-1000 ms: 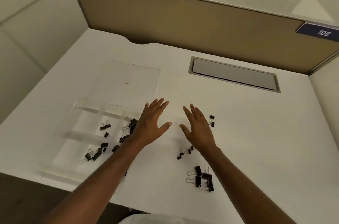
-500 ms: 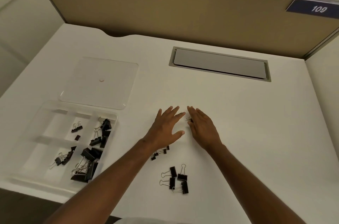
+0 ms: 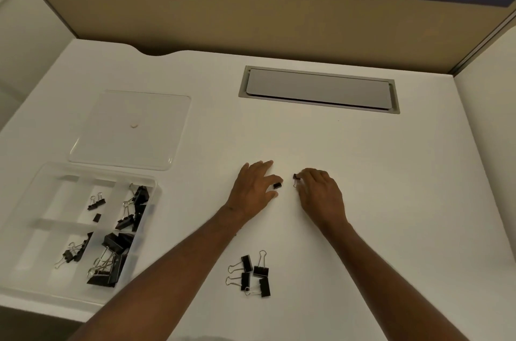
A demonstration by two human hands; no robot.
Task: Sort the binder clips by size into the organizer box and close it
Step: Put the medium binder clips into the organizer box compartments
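Between fingertips of right hand (image 3: 321,195), small binder clip (image 3: 296,177), wire handles toward wrist.

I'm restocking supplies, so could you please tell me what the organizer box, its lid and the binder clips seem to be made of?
Organizer box and lid: seemingly clear, glossy plastic; the white desk shows through. Binder clips: likely metal, with matte black bodies and shiny silver wire handles.

a single head-worn camera looks forward and steeply down from close above the white desk top (image 3: 391,173), facing the tan partition panel (image 3: 251,5) behind.
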